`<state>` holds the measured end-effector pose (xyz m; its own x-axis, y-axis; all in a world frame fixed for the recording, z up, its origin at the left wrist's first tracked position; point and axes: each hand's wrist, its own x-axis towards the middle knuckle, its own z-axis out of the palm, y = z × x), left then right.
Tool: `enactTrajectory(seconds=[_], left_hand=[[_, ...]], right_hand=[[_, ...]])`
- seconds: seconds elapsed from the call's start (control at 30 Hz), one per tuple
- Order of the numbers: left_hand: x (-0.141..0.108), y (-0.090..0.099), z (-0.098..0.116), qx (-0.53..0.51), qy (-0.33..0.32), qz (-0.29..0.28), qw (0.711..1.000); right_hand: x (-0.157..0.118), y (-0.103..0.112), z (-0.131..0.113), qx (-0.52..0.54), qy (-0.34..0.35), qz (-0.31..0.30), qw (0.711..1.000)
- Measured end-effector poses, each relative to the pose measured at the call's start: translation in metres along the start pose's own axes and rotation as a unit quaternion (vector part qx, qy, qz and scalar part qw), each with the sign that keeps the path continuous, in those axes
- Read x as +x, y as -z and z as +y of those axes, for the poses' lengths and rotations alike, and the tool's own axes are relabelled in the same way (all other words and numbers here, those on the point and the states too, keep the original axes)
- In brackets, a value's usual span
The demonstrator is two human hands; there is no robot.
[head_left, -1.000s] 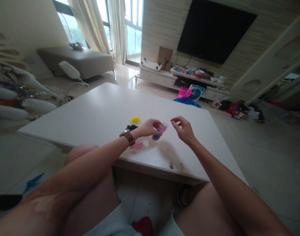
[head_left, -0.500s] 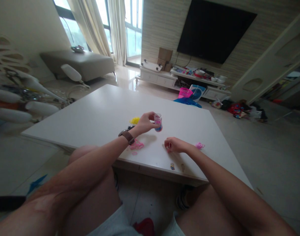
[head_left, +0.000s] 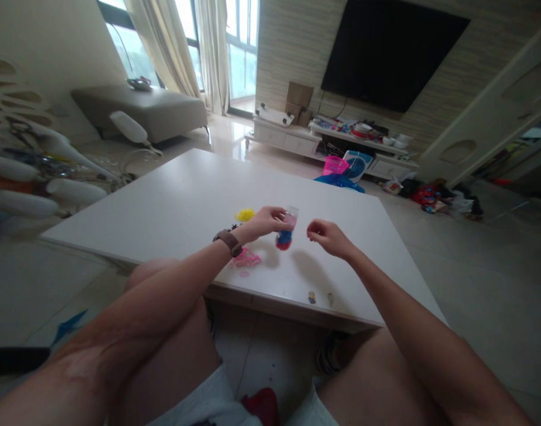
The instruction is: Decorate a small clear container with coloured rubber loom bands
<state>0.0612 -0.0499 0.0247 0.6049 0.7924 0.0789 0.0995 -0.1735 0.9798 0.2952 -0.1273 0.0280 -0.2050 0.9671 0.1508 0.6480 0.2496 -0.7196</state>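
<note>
I'm holding a small clear cylindrical jar (head_left: 284, 238) in my left grip (head_left: 267, 220), fingers and thumb clamping around its upper part. It is leaning slightly, its mouth pointing up and a little to the right, and it is hovering just above the glossy white counter (head_left: 182, 195). Pink is showing in its upper part, with blue below and red at the bottom.

My right grip (head_left: 328, 235) is hanging beside the jar, apart from it, with the fingers curling in towards the thumb; I can't tell whether the tips are meeting or pinching anything.

As I'm judging it, I'm steadying the jar while my right fingers are working near its mouth. Any reach to that narrow mouth would be calling for a level jar and a fine fingertip pinch.

Around me, a loose bright-yellow pile (head_left: 244, 215) and some small black pieces (head_left: 235, 227) are lying by my left grip. A pile of pink pieces (head_left: 247, 258) is sitting nearer me, and a small yellow-and-blue figure (head_left: 312, 297) is resting close to the near edge.
</note>
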Motion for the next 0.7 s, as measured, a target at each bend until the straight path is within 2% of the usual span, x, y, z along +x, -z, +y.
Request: enactTrajectory(seconds=[0.1,0.17,0.23,0.37,0.5,0.57,0.7], left_hand=[[-0.003,-0.006,0.000,0.011,0.023,-0.049,0.998],[-0.005,-0.009,0.001,0.015,0.022,-0.080,0.996],[-0.007,-0.011,0.003,0.014,0.010,-0.109,0.994],[-0.009,-0.011,0.003,0.020,-0.012,-0.156,0.987],[-0.009,-0.010,0.003,0.027,-0.015,-0.166,0.986],[-0.008,-0.010,0.003,0.026,-0.020,-0.170,0.985],[-0.008,-0.009,0.004,0.017,-0.035,-0.194,0.980]], right_hand=[[0.002,0.012,-0.010,0.091,-0.001,0.112,0.989],[0.001,0.012,-0.015,0.134,-0.005,0.141,0.981],[-0.001,0.008,-0.018,0.153,-0.005,0.144,0.978],[-0.002,0.000,-0.022,0.142,0.000,0.104,0.984],[-0.002,0.004,-0.024,0.112,0.015,0.038,0.993],[-0.004,0.009,-0.026,0.090,0.031,0.024,0.995],[-0.011,0.015,-0.034,-0.026,0.087,-0.018,0.996]])
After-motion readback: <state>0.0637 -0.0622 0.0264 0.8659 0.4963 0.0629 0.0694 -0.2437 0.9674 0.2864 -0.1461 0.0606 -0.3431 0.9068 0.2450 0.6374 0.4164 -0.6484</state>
